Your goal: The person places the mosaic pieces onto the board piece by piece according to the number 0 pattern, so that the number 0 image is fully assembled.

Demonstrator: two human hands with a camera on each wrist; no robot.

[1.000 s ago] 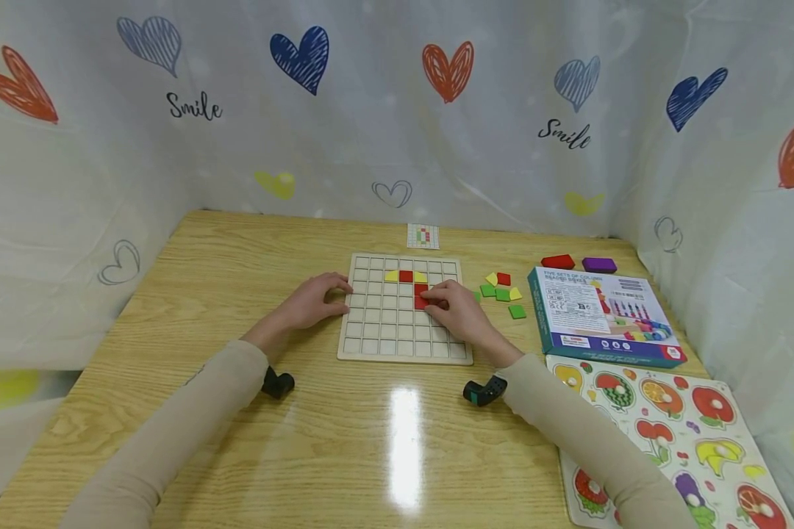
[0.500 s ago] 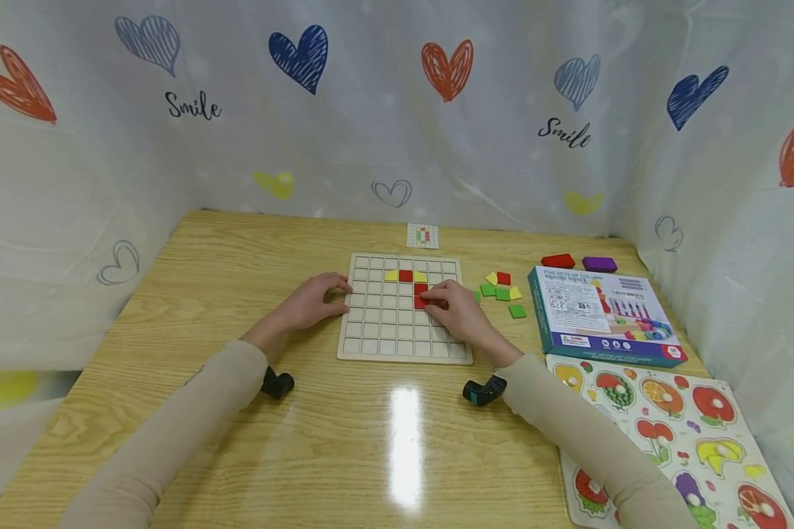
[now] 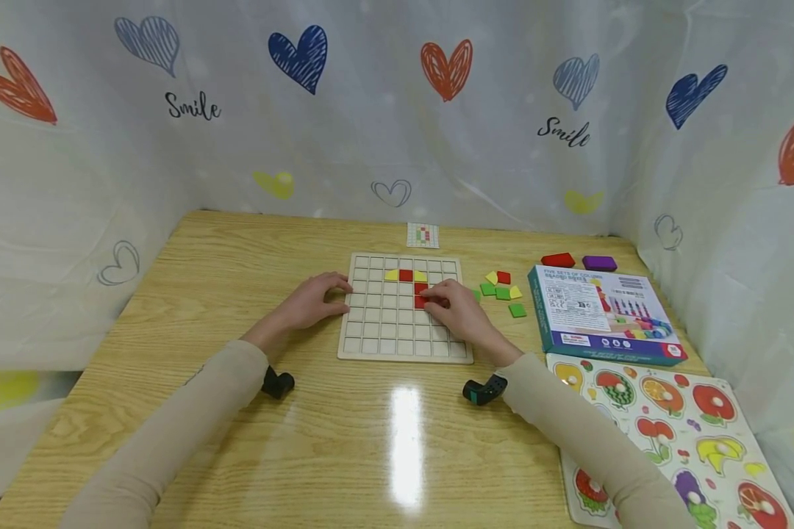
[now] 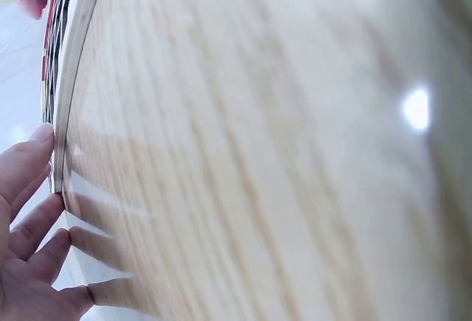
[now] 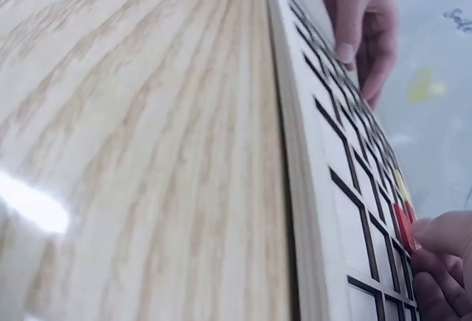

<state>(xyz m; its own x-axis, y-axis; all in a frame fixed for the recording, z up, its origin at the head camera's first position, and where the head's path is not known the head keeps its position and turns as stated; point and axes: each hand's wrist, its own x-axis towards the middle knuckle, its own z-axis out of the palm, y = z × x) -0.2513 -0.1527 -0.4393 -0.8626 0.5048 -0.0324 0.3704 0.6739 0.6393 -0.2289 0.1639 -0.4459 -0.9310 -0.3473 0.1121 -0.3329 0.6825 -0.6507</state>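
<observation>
A wooden grid board (image 3: 377,345) lies mid-table. In its upper part sit a red square tile (image 3: 406,276) between a left yellow tile (image 3: 391,276) and a right yellow tile (image 3: 420,278), with red tiles below the right one. My right hand (image 3: 459,312) has thumb and fingertips together on the lowest red tile (image 3: 420,302), pinching it at its cell; the fingers partly hide it. The same red tile (image 5: 403,225) shows by the thumb in the right wrist view. My left hand (image 3: 311,300) rests with relaxed, spread fingers against the board's left edge, thumb tip on the rim.
Loose green tiles (image 3: 502,294), yellow ones (image 3: 515,293) and a red tile (image 3: 503,278) lie right of the board. A small pattern card (image 3: 423,236) is behind it. Farther right are a toy box (image 3: 602,312), a fruit puzzle board (image 3: 675,433), and red (image 3: 558,261) and purple blocks (image 3: 599,264).
</observation>
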